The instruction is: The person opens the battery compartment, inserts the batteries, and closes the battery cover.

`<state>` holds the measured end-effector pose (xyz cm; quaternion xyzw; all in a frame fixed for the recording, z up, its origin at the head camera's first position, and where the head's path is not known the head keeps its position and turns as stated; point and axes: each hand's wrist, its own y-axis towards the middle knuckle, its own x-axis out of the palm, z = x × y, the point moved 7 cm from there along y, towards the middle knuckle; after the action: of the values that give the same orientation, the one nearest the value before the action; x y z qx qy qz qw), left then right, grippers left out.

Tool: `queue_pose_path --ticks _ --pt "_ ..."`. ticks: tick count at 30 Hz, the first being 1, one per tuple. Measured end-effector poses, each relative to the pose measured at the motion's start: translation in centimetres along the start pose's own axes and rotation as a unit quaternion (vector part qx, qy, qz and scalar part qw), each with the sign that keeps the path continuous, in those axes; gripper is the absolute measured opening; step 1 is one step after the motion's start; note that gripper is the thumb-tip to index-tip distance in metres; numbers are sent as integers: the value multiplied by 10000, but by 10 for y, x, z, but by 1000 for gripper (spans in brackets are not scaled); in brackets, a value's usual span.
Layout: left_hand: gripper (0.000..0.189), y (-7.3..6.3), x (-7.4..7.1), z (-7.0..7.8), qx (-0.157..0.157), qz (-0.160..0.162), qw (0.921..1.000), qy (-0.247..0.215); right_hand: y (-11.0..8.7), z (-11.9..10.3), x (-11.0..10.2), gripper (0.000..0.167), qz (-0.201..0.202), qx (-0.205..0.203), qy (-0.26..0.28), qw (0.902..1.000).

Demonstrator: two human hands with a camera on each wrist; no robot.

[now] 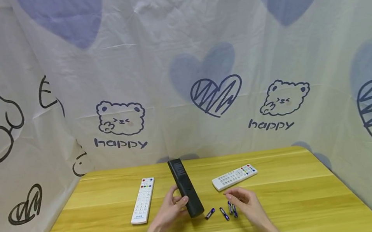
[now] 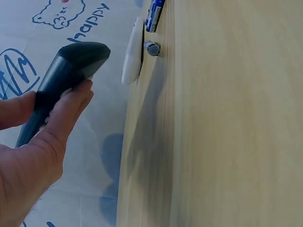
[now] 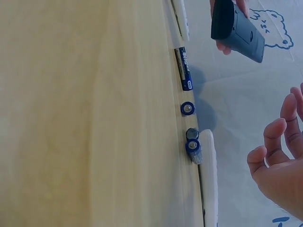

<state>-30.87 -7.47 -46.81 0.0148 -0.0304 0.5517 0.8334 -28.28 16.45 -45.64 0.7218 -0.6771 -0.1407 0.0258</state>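
Observation:
My left hand (image 1: 170, 213) grips a black remote control (image 1: 185, 188) by its lower half, thumb on the near face and fingers behind. The remote is lifted off the table and tilted, with ridges near its top end and a small notch midway. In the left wrist view, its blunt end (image 2: 85, 53) points up past the fingertips. My right hand (image 1: 249, 205) hovers at the right with loosely bent fingers (image 3: 273, 135) and nothing visible in them. Between the hands, several small blue batteries (image 1: 224, 213) lie on the wooden table (image 1: 90, 222).
One white remote (image 1: 142, 201) lies left of my left hand. Another white remote (image 1: 234, 177) lies slanted beyond my right hand. A printed cloth (image 1: 170, 133) hangs behind the table's far edge and along both sides.

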Motion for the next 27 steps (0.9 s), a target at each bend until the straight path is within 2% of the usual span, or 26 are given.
queue_pose_path --ticks 6,12,19,27 --pt "67 1 -5 0 -83 50 9999 -56 0 -1 -1 23 -33 -11 15 10000" --pt "60 3 -7 -2 -129 -18 9998 -152 0 -1 -2 24 -58 114 -19 9999" --pt "56 2 -11 -6 -293 318 9987 -287 1 -2 -2 24 -69 66 -84 9999" --pt "53 2 -11 -6 -214 505 9981 -294 0 -2 -2 23 -135 23 -132 9998"
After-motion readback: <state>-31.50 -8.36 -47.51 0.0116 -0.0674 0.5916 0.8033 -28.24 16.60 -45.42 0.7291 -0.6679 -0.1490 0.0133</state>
